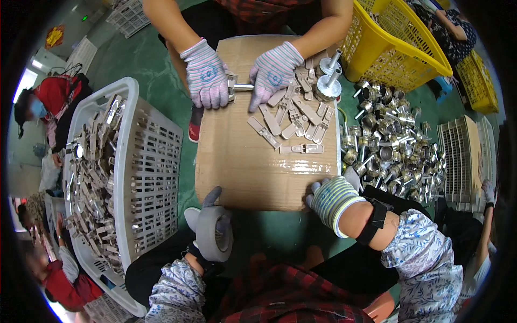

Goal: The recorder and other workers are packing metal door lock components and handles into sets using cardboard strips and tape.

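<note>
My left hand (193,219), in a pale glove, is closed on a wide roll of grey, translucent tape (214,234) near the cardboard's lower left corner. A dark fingertip shows above the roll; the other fingers are mostly hidden. My gloved right hand (335,200), striped green and white, rests empty at the lower right edge of the cardboard sheet (242,172), fingers loosely bent and apart. Beige plastic lever pieces (264,132) lie scattered on the sheet. Across from me, a co-worker's gloved hands (207,75) handle a metal piece with a rod (243,86).
A white crate (156,156) full of beige and metal parts stands at left. Round metal fittings with stems (385,145) are heaped on the green floor at right, below a yellow basket (398,54). Two upright metal fittings (328,86) stand at the sheet's far right.
</note>
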Demonstrator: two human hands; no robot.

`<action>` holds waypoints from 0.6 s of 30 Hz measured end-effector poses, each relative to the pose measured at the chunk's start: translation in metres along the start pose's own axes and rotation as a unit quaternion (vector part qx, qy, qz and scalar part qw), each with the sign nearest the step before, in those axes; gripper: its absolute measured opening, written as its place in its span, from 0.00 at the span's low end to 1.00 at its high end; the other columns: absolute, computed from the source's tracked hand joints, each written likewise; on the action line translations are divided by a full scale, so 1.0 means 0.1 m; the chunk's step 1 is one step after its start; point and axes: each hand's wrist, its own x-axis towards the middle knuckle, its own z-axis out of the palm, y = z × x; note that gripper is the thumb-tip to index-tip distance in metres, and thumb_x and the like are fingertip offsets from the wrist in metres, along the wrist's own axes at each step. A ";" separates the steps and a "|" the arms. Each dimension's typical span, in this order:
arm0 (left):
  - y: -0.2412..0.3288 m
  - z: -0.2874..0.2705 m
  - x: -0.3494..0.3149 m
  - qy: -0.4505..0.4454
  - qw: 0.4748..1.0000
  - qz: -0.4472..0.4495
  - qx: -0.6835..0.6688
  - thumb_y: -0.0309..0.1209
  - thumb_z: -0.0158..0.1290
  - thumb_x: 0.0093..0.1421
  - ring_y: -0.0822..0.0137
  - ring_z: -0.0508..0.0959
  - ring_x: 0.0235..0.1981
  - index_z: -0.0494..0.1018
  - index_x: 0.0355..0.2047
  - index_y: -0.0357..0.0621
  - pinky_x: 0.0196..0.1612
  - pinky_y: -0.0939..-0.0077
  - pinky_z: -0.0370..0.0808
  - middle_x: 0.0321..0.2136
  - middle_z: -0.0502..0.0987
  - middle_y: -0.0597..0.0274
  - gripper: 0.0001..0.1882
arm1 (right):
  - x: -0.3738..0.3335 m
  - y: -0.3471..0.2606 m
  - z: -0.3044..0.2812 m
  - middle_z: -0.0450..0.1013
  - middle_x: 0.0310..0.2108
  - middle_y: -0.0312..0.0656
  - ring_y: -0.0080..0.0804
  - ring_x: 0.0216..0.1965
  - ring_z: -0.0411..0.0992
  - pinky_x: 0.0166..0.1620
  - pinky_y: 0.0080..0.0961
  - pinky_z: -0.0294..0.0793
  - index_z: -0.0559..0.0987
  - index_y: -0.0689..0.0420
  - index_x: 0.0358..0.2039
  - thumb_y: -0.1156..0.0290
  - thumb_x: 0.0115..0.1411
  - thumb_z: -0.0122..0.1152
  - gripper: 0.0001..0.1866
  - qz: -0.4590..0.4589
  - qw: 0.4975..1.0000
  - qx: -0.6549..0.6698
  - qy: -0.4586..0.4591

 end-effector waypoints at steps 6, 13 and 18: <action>-0.04 -0.07 -0.05 -0.066 0.997 0.004 0.046 0.53 0.33 0.66 0.69 0.69 0.23 0.49 0.66 0.55 0.26 0.75 0.74 0.26 0.67 0.62 0.32 | 0.02 0.00 0.00 0.73 0.41 0.44 0.42 0.41 0.74 0.42 0.37 0.72 0.77 0.51 0.40 0.67 0.54 0.54 0.13 -0.010 1.000 0.005 0.002; 0.78 -0.14 0.42 0.032 0.990 0.104 0.086 0.27 0.46 0.41 0.54 0.70 0.20 0.71 0.19 0.43 0.58 0.58 0.66 0.15 0.68 0.57 0.05 | 0.11 0.05 0.28 0.76 0.35 0.41 0.41 0.39 0.76 0.39 0.40 0.75 0.80 0.48 0.35 0.67 0.50 0.59 0.10 0.012 1.000 0.012 -0.013; 0.88 -0.27 0.41 0.051 0.970 0.208 0.114 0.28 0.42 0.56 0.60 0.66 0.16 0.68 0.24 0.36 0.53 0.54 0.71 0.13 0.63 0.60 0.09 | 0.32 -0.08 0.20 0.77 0.41 0.38 0.39 0.43 0.76 0.38 0.39 0.76 0.82 0.48 0.38 0.66 0.51 0.62 0.12 -0.014 0.999 0.020 -0.029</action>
